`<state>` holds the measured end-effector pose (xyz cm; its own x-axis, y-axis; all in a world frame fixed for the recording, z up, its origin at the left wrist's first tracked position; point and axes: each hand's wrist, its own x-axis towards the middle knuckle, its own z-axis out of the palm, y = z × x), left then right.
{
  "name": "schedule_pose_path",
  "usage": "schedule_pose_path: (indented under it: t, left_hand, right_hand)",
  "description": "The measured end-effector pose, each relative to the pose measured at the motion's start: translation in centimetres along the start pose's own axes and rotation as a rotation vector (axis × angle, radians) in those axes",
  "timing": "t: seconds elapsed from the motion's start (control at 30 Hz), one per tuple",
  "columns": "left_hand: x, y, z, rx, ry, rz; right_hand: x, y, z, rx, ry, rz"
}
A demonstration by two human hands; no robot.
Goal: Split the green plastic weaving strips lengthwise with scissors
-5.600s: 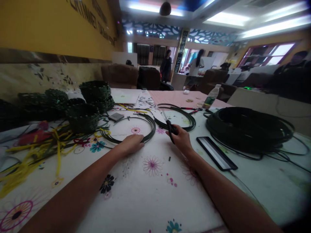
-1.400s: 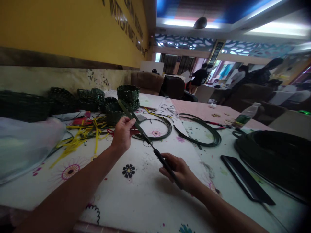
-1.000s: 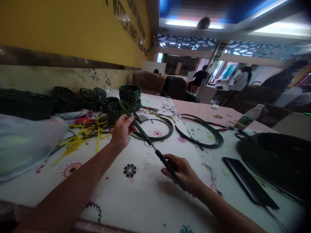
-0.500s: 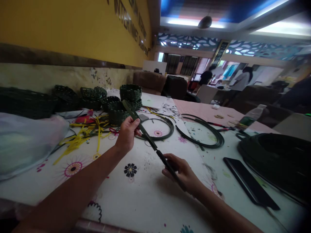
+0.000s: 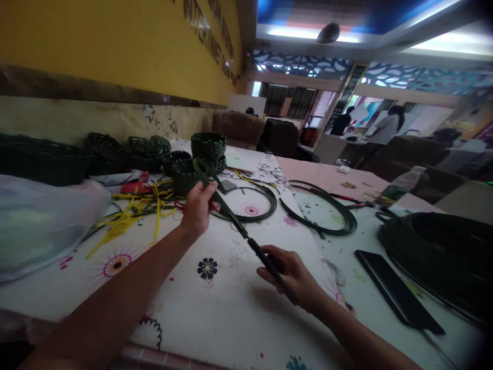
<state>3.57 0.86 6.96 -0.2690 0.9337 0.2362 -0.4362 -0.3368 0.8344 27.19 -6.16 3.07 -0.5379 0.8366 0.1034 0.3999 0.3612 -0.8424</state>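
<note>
My left hand (image 5: 198,208) is raised above the floral tablecloth (image 5: 215,303), shut around a long dark green strip (image 5: 227,211). The strip's lower end meets a slim black tool (image 5: 267,264), which my right hand (image 5: 288,275) grips. The picture does not settle whether the tool is scissors. Just beyond my left hand lies a coiled green strip ring (image 5: 246,220), and a second ring (image 5: 327,226) lies to the right. Woven dark green baskets (image 5: 207,146) are stacked behind my left hand.
A large coil of dark strip (image 5: 431,241) and a black flat tablet (image 5: 396,290) lie at the right. Yellow strips (image 5: 131,221) and a plastic bag (image 5: 38,226) lie at the left. A bottle (image 5: 404,185) stands far right; people (image 5: 387,126) stand beyond.
Earlier both hands were low near the rings; now both are raised, holding the strip and tool. Over the last second the hands and view have shifted only slightly.
</note>
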Motion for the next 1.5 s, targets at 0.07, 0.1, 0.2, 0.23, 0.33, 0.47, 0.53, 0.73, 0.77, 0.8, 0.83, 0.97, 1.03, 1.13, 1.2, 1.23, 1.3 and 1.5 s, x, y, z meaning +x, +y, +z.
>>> schedule_pose_path:
  t: [0.07,0.1,0.2,0.23,0.33,0.47,0.53,0.73,0.77,0.8,0.83,0.97,1.03,1.13,1.2,1.23,1.3,1.5]
  left_hand:
    - [0.2,0.1,-0.1,-0.003,0.009,0.001]
    - [0.2,0.1,-0.1,-0.001,0.01,0.002]
    - [-0.1,-0.1,0.2,0.0,0.016,0.013]
    - [-0.2,-0.2,0.3,0.001,0.018,0.017]
    - [-0.5,-0.4,0.5,0.009,0.03,0.029]
    - [-0.4,-0.5,0.4,0.009,0.028,0.022]
    - [-0.4,-0.5,0.3,0.002,0.013,0.011]
    - [-0.3,-0.3,0.1,-0.009,-0.018,-0.014]
    - [-0.3,-0.2,0.1,-0.008,-0.02,-0.018]
    - [-0.3,-0.2,0.1,-0.01,-0.025,-0.023]
    - [-0.3,-0.1,0.1,-0.013,-0.031,-0.028]
    - [-0.4,0.1,0.3,-0.028,-0.035,-0.027]
    - [-0.5,0.1,0.4,-0.026,-0.01,-0.027]
    - [-0.7,0.0,0.6,-0.029,0.018,-0.027]
    - [-0.7,0.0,0.6,-0.031,0.028,-0.023]
    - [-0.8,0.0,0.6,-0.031,0.034,-0.029]
    - [-0.8,0.1,0.7,-0.04,0.042,-0.063]
    - [-0.9,0.8,1.0,-0.131,0.055,-0.195]
  right_hand:
    - [0.0,0.3,0.2,-0.005,0.009,0.003]
    - [0.1,0.5,0.4,-0.009,0.02,0.003]
    - [0.1,1.1,0.6,-0.011,0.042,-0.001]
    - [0.1,1.2,0.7,-0.007,0.044,-0.002]
    - [0.1,1.4,0.7,0.009,0.035,0.0]
    - [0.1,1.3,0.6,0.039,0.026,-0.003]
    - [0.1,1.2,0.6,0.052,0.016,-0.01]
    - [-0.2,0.4,0.4,0.016,0.006,-0.036]
    - [-0.2,0.3,0.4,0.011,0.01,-0.042]
    - [-0.2,0.2,0.3,0.01,0.008,-0.046]
    - [-0.2,0.2,0.3,0.016,0.004,-0.045]
    - [-0.1,0.7,0.5,0.085,-0.011,-0.01]
    - [-0.1,1.1,0.7,0.12,-0.01,0.005]
    - [-0.1,1.4,1.0,0.128,0.003,0.01]
    - [-0.1,1.4,1.0,0.134,0.01,0.008]
    - [-0.2,1.3,1.0,0.146,0.011,0.01]
    - [-0.2,1.1,0.9,0.194,0.005,0.015]
    - [0.0,0.3,0.2,0.415,-0.085,0.099]
